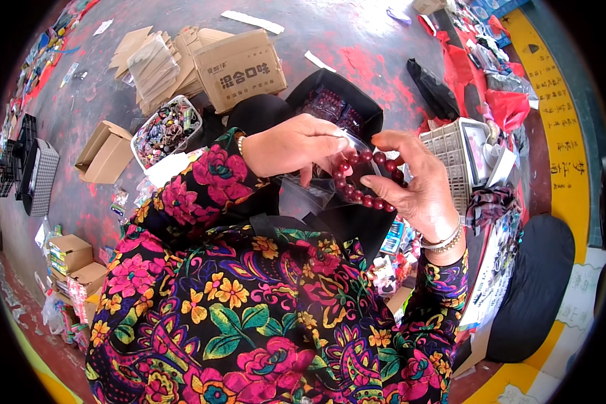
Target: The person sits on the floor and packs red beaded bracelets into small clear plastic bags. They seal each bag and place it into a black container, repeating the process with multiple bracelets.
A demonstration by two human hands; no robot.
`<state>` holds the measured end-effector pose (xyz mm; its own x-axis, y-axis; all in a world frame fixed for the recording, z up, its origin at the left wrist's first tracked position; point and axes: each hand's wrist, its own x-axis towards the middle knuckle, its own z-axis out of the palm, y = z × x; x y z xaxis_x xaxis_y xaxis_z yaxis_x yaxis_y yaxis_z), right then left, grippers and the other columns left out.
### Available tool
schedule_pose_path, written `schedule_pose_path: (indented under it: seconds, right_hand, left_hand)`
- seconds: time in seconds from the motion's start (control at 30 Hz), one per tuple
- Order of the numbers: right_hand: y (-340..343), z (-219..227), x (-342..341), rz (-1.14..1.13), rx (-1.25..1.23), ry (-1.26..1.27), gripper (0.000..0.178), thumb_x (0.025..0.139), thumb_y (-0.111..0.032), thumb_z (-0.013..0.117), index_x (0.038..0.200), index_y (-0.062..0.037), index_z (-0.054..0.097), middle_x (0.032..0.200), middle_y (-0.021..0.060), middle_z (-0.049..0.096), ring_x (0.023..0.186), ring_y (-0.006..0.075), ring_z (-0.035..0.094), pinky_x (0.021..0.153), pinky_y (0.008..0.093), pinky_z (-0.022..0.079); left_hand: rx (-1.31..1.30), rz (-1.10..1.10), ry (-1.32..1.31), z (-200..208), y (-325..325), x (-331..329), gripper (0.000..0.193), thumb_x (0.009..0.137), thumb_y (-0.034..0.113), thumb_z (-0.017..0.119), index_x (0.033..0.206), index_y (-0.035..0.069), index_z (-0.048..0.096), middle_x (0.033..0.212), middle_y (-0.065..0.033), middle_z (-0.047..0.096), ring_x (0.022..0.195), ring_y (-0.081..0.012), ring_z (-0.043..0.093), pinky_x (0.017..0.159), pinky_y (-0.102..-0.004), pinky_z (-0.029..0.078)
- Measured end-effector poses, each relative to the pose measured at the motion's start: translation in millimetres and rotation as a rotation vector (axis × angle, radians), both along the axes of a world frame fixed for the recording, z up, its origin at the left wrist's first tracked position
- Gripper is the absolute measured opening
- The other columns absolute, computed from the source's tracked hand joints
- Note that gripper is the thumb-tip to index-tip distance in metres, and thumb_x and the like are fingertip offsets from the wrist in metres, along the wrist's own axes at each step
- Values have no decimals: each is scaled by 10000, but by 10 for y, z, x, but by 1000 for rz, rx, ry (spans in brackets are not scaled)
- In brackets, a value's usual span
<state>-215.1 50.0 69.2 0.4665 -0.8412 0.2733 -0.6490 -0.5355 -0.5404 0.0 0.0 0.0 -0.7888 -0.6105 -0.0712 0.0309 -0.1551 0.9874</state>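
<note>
A bracelet of round dark red beads (367, 200) hangs in a loop in front of me. My right hand (424, 178) grips its right side between thumb and curled fingers. My left hand (293, 145), closed, pinches a clear plastic bag (357, 143) at the bracelet's upper left edge. Whether any beads are inside that bag I cannot tell. Just beyond the hands stands a black box (370, 118) with several wrapped dark red bead strings (326, 104) in it. More clear plastic (310, 194) lies below my left hand.
Left of my arm is a white basket (139, 145) of mixed small trinkets, near an open cardboard box (106, 153). A printed carton (241, 71) and flattened cardboard (133, 48) lie farther off. A pale plastic crate (446, 158) stands by my right hand, beside a black padded seat (535, 286).
</note>
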Motion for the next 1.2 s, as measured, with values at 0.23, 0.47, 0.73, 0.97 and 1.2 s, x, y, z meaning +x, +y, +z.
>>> schedule_pose_path:
  seconds: [0.23, 0.47, 0.73, 0.97, 1.2]
  right_hand:
    - [109, 73, -134, -233, -74, 139, 325, 670, -47, 712, 971, -41, 588, 862, 102, 593, 798, 245, 591, 686, 323, 473]
    - [110, 38, -94, -147, -177, 44, 277, 678, 39, 647, 941, -42, 619, 809, 91, 585, 724, 243, 587, 636, 312, 476]
    - [148, 41, 0, -45, -334, 183, 255, 652, 46, 647, 894, -31, 625, 801, 97, 582, 722, 260, 590, 619, 332, 484]
    - [168, 11, 7, -18, -302, 114, 207, 684, 20, 663, 878, -24, 605, 833, 114, 598, 786, 286, 598, 672, 342, 487]
    - [80, -34, -251, -297, 12, -410, 396, 729, -127, 711, 1084, -23, 572, 1049, 95, 603, 993, 197, 557, 822, 300, 422]
  left_hand:
    - [87, 148, 119, -75, -19, 15, 357, 957, 246, 409, 1142, -40, 514, 977, -119, 650, 842, -144, 648, 453, -188, 460]
    - [-55, 133, 48, -3, 23, -45, 346, 957, 234, 410, 1181, -1, 529, 982, -98, 644, 834, -120, 627, 468, -192, 473]
    - [-239, 113, -24, 62, 85, -88, 333, 962, 216, 401, 1182, 14, 547, 1009, -81, 628, 794, -67, 577, 486, -200, 486]
    - [-170, 125, 45, 115, 119, -137, 347, 969, 212, 379, 1157, -31, 539, 1046, -118, 624, 782, -89, 595, 499, -201, 489]
    - [-112, 205, 90, 101, 81, -41, 390, 973, 251, 371, 1168, -56, 512, 1040, -166, 629, 836, -136, 627, 504, -199, 481]
